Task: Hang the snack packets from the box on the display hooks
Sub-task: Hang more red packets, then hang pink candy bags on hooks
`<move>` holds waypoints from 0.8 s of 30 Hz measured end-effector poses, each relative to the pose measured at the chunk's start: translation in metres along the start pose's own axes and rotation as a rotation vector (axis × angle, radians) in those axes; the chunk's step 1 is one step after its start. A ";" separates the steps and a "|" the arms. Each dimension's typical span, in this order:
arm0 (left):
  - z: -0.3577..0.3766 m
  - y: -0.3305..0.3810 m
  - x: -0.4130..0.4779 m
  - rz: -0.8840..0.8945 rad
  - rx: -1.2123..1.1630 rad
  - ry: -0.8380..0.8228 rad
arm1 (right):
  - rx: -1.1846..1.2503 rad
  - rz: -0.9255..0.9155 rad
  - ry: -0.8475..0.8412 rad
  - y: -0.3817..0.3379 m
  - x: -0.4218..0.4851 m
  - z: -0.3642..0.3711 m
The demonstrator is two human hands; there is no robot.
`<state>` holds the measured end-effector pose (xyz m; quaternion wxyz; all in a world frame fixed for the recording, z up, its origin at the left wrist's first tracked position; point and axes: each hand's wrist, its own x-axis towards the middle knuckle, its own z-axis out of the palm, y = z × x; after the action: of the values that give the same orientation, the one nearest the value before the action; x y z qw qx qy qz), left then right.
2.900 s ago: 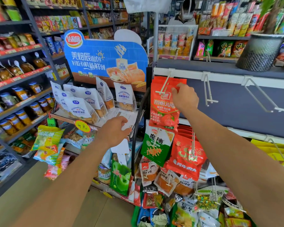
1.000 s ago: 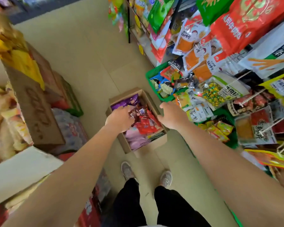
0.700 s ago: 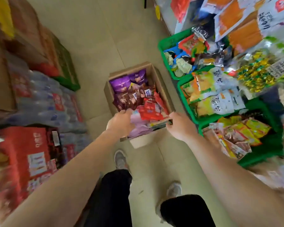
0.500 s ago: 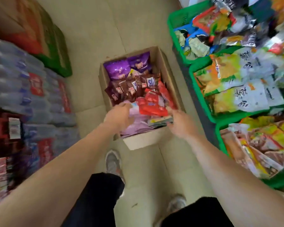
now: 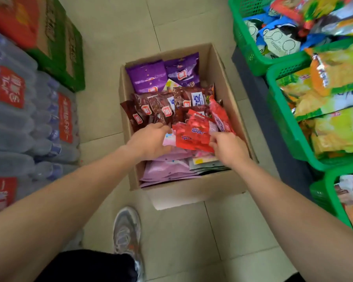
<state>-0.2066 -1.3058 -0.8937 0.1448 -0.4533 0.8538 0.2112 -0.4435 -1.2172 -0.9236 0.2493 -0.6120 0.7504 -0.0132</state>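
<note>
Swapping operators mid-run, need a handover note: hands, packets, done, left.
Hands: left hand at the left edge of the red packets, grip unclear; right hand pinches their right edge.
Things: box open on the floor, also holding purple packets, brown packets, pink packets.
Done: cannot tell, hooks out of view.
Left: lift the red packets out, hang them, then the rest.

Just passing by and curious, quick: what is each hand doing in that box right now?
Left hand: fingers curled on the pink packets; grip cannot be told.
Right hand: pinching the red packets.
</note>
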 end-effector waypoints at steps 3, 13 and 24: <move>0.003 0.014 0.007 0.056 -0.010 0.014 | 0.035 -0.011 0.126 0.005 -0.001 -0.015; 0.020 0.026 0.015 0.176 0.145 0.101 | 0.218 0.071 0.429 0.020 -0.005 -0.062; 0.002 0.028 0.015 0.136 -0.031 0.236 | 0.357 0.068 0.341 0.011 0.000 -0.065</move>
<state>-0.2378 -1.3013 -0.8953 0.0217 -0.4183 0.8902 0.1791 -0.4794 -1.2332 -0.8703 0.2234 -0.5215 0.7877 -0.2402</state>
